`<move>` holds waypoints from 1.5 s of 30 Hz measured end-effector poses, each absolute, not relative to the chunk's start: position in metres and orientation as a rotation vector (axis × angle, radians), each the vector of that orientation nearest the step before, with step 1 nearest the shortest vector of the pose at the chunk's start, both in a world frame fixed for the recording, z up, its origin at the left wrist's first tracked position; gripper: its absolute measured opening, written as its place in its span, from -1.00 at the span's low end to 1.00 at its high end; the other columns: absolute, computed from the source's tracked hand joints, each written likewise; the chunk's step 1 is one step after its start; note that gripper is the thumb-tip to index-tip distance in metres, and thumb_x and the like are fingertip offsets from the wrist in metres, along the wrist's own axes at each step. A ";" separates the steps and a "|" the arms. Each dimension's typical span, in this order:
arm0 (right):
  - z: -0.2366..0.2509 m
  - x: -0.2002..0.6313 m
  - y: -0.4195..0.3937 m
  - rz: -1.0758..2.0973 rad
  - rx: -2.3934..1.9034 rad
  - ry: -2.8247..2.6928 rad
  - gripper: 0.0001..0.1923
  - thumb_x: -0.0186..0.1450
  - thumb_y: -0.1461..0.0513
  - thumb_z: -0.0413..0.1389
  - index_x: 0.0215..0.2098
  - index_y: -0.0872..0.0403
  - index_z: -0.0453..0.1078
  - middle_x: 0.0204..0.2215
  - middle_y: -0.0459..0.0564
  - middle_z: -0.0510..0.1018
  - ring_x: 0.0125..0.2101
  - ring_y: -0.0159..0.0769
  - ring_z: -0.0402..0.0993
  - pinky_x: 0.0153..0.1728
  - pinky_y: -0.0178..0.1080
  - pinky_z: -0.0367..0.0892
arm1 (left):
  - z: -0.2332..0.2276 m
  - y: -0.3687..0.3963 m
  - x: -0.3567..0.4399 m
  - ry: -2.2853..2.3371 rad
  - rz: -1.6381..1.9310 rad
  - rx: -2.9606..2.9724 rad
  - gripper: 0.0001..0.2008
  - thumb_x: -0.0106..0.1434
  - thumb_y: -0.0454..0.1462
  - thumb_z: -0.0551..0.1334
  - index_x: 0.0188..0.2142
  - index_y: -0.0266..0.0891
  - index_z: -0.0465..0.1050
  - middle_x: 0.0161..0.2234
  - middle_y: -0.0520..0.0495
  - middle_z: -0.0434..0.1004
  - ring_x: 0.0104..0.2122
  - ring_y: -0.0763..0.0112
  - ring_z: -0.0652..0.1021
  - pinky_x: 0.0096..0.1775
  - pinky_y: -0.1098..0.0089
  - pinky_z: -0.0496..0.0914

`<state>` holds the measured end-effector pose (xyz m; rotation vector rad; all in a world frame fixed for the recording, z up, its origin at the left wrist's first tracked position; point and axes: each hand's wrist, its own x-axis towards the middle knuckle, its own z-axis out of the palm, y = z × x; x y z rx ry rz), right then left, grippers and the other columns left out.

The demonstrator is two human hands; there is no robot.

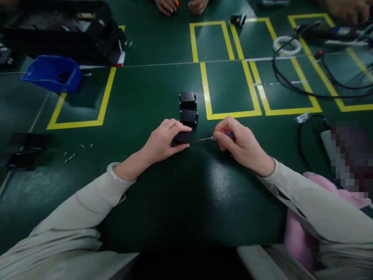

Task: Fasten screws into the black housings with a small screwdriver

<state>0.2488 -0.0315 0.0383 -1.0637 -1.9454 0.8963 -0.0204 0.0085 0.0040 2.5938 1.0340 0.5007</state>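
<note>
My left hand (167, 140) is closed on a small black block-shaped part (182, 137), thumb on the near side and fingers at the far side. In my right hand (237, 140) is a thin screwdriver (204, 139), gripped by its handle. Its shaft points left, and the tip meets or nearly meets the part's right near corner, where a tiny screw seems to sit. Just beyond, in a row, lie two more black parts, a nearer one (188, 116) and a farther one (188, 99), with small metal screws at their sides.
Loose screws (70, 158) and dark parts (21, 159) lie at left. Behind them are a blue bin (54, 70) and a large black tray (58, 46). A white ring (287, 46) and black cable (284, 77) are at right. Another person's hands (182, 6) rest across the green table.
</note>
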 end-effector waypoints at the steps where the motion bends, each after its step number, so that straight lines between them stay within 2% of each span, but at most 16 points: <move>1: 0.038 0.249 -0.032 0.906 -1.060 -1.944 -0.89 0.45 0.22 0.05 -0.26 0.04 0.25 -0.55 -0.22 0.36 -0.57 -0.49 0.30 -0.50 -0.35 0.17 | 0.004 0.009 -0.020 1.035 0.497 2.593 -0.61 0.36 -0.11 0.26 0.12 -0.16 0.35 0.00 -0.15 0.48 0.00 0.11 0.46 -0.01 0.14 0.37; 7: 0.039 0.249 -0.032 0.873 -1.055 -1.957 -0.96 0.42 0.29 0.06 -0.18 0.06 0.25 -0.41 -0.14 0.43 -0.45 -0.47 0.39 -0.39 -0.35 0.26 | 0.004 0.009 -0.021 1.033 0.494 2.586 -0.60 0.36 -0.10 0.26 0.12 -0.18 0.36 0.00 -0.16 0.48 -0.01 0.12 0.46 0.01 0.15 0.37; 13: 0.041 0.249 -0.031 0.866 -1.065 -1.969 -0.88 0.45 0.22 0.06 -0.28 0.06 0.26 -0.56 -0.21 0.37 -0.58 -0.51 0.30 -0.51 -0.37 0.15 | 0.005 0.008 -0.020 1.026 0.509 2.588 -0.61 0.37 -0.10 0.26 0.11 -0.19 0.36 0.00 -0.17 0.48 -0.01 0.13 0.46 0.01 0.15 0.38; 17: 0.042 0.251 -0.030 0.925 -1.054 -1.983 -0.86 0.46 0.21 0.04 -0.28 0.06 0.27 -0.59 -0.24 0.38 -0.64 -0.53 0.30 -0.55 -0.38 0.15 | 0.005 0.008 -0.020 1.030 0.508 2.584 -0.61 0.36 -0.11 0.27 0.11 -0.18 0.36 0.00 -0.16 0.48 0.00 0.12 0.46 0.00 0.15 0.39; 25: 0.043 0.249 -0.031 0.869 -1.046 -2.017 -0.88 0.45 0.21 0.05 -0.28 0.05 0.26 -0.54 -0.19 0.40 -0.57 -0.48 0.32 -0.51 -0.36 0.18 | 0.004 0.009 -0.021 1.034 0.483 2.576 -0.60 0.36 -0.12 0.28 0.13 -0.16 0.34 0.01 -0.16 0.48 0.01 0.11 0.46 0.00 0.13 0.39; 31: 0.045 0.249 -0.034 0.819 -1.029 -2.036 -0.92 0.41 0.31 0.05 -0.24 0.03 0.21 -0.44 -0.16 0.40 -0.49 -0.45 0.36 -0.42 -0.33 0.25 | 0.005 0.009 -0.022 1.014 0.504 2.587 -0.60 0.36 -0.12 0.27 0.13 -0.17 0.34 0.02 -0.16 0.48 0.01 0.12 0.46 0.01 0.13 0.39; 37: 0.045 0.248 -0.034 0.833 -1.060 -2.050 -0.90 0.43 0.25 0.06 -0.26 0.02 0.20 -0.50 -0.18 0.39 -0.53 -0.45 0.35 -0.46 -0.33 0.21 | 0.004 0.009 -0.021 1.028 0.496 2.593 -0.59 0.36 -0.11 0.28 0.13 -0.18 0.34 0.01 -0.17 0.49 0.02 0.11 0.46 0.02 0.12 0.39; 42: 0.047 0.247 -0.035 0.758 -0.998 -2.068 -0.90 0.39 0.32 0.05 -0.24 0.02 0.20 -0.40 -0.13 0.43 -0.47 -0.44 0.36 -0.43 -0.33 0.24 | 0.004 0.009 -0.021 1.033 0.495 2.576 -0.60 0.37 -0.10 0.27 0.13 -0.17 0.35 0.01 -0.17 0.49 0.01 0.11 0.46 0.02 0.11 0.39; 45: 0.047 0.247 -0.036 0.763 -1.033 -2.071 -0.91 0.40 0.28 0.07 -0.25 0.02 0.21 -0.44 -0.15 0.42 -0.50 -0.45 0.35 -0.46 -0.34 0.21 | 0.003 0.010 -0.022 1.020 0.502 2.587 -0.59 0.37 -0.10 0.27 0.13 -0.18 0.34 0.01 -0.17 0.49 0.01 0.11 0.46 0.02 0.12 0.39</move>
